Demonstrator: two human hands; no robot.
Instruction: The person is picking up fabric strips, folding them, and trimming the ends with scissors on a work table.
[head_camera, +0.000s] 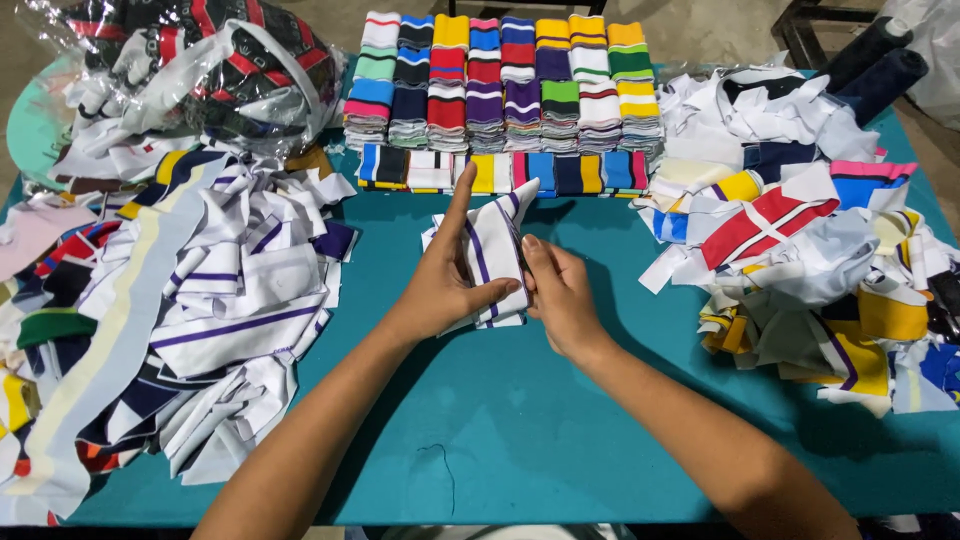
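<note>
Holding a white rib-knit strip with purple stripes (492, 262) upright over the middle of the teal table (520, 420), my left hand (445, 280) closes around its left edge, thumb across the front, while my right hand (560, 295) pinches its right edge. Neat folded stacks (505, 85) sit far; loose heaps (190, 300) lie left and right.

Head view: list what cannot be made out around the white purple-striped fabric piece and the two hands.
- White purple-striped fabric piece: its lower left part is hidden behind the left hand.
- Right hand: the fingers curl under the fabric edge, so their grip is unseen.
- Clear plastic bag: glare blurs its contents.
- Loose fabric pile: cut off by the left edge.
</note>
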